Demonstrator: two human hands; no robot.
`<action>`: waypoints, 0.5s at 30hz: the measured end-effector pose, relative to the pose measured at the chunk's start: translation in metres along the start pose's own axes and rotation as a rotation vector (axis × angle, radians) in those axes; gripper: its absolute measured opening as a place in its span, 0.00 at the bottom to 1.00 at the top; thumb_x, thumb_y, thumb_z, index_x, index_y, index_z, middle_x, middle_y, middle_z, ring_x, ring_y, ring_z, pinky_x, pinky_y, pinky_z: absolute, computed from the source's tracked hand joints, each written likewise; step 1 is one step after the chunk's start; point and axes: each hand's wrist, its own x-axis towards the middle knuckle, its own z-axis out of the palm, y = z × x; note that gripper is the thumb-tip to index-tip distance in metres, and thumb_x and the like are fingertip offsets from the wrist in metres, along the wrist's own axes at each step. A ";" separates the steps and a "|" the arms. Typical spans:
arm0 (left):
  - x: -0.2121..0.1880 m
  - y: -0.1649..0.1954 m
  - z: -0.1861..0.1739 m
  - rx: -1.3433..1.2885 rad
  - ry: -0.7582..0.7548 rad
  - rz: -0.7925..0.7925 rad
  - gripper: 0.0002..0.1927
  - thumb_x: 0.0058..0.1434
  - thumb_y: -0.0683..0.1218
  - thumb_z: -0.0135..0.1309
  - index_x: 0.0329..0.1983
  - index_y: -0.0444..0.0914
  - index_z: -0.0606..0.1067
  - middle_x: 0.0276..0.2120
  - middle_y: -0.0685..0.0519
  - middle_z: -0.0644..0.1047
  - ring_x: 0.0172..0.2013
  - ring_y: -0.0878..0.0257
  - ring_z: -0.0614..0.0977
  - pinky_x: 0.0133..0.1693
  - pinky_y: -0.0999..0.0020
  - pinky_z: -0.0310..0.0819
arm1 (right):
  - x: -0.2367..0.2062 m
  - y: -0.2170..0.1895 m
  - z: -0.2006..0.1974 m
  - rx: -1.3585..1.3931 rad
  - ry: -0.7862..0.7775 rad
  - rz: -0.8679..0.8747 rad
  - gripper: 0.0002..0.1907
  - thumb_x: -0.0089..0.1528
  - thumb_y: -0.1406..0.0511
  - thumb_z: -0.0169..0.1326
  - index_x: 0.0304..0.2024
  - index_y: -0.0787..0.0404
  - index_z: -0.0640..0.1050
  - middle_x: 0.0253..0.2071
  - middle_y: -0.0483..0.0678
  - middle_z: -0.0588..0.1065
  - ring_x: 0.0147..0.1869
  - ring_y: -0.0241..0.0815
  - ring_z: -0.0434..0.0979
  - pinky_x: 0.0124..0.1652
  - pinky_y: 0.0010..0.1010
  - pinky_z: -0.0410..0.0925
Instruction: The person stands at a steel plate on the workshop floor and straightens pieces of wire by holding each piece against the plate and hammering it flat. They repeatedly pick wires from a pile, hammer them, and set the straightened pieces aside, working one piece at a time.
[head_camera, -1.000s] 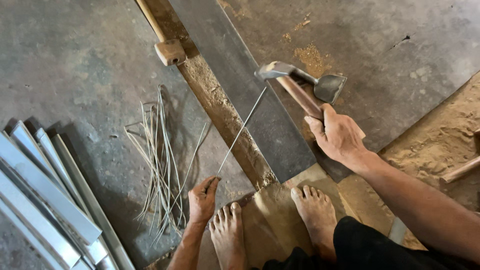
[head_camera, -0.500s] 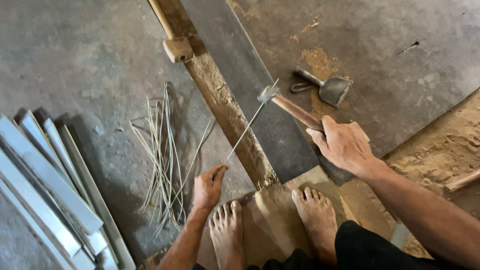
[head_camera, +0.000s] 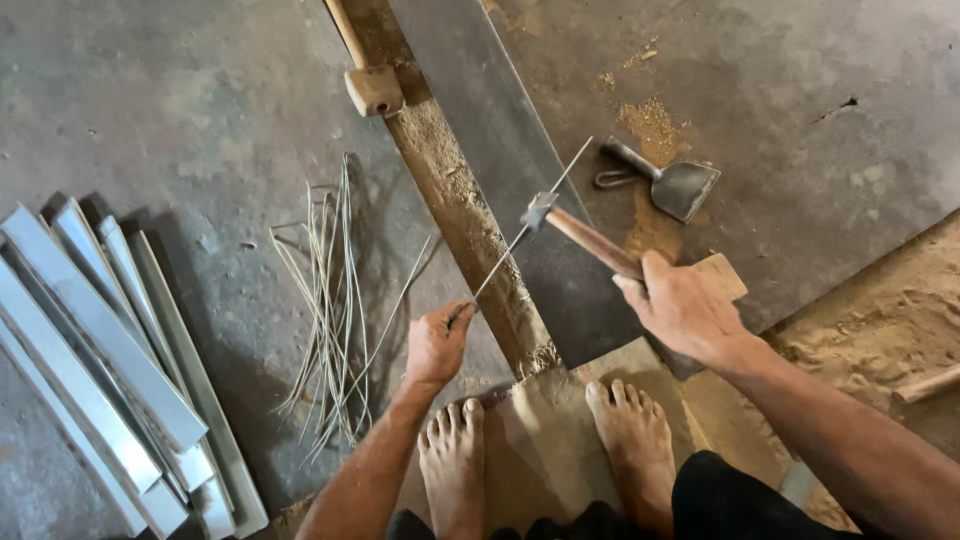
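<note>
Wire (head_camera: 520, 238) under hammer (head_camera: 560, 222); trowel (head_camera: 672, 182) beside — apart.

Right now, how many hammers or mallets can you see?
2, perhaps more hidden: a hammer in the right hand, striking the wire, and a wooden mallet lying at the top of the beam.

Rough grey concrete floor (head_camera: 180, 120), stained and scuffed. Patches of yellow-brown sawdust (head_camera: 650, 125) scattered right of centre, thicker sandy heap (head_camera: 880, 310) at right edge. Stack of pale metal channel strips (head_camera: 110, 370) lying at lower left, casting dark shadow. Dark flat sheet (head_camera: 480, 110) laid diagonally beside rusty sawdust-caked beam (head_camera: 440, 170). Soft daylight, no walls or windows visible.
</note>
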 end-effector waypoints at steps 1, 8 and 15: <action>0.000 0.002 0.000 0.048 -0.013 -0.026 0.12 0.65 0.49 0.57 0.44 0.38 0.82 0.34 0.41 0.82 0.35 0.48 0.87 0.36 0.60 0.79 | -0.001 -0.001 0.000 0.069 0.068 -0.030 0.20 0.67 0.53 0.49 0.36 0.64 0.71 0.16 0.53 0.71 0.16 0.48 0.71 0.19 0.43 0.65; -0.016 0.018 -0.009 0.372 0.081 0.122 0.07 0.67 0.49 0.55 0.43 0.43 0.81 0.31 0.45 0.81 0.30 0.43 0.82 0.31 0.52 0.76 | 0.002 0.006 0.005 0.099 -0.062 0.003 0.18 0.69 0.53 0.47 0.39 0.62 0.70 0.19 0.50 0.71 0.15 0.48 0.70 0.15 0.42 0.67; -0.046 0.011 -0.027 0.456 0.070 0.184 0.06 0.67 0.45 0.55 0.45 0.43 0.79 0.31 0.47 0.79 0.27 0.46 0.81 0.27 0.54 0.75 | 0.008 0.012 0.008 0.281 0.171 -0.093 0.18 0.68 0.57 0.47 0.42 0.68 0.70 0.18 0.50 0.70 0.14 0.43 0.70 0.14 0.37 0.66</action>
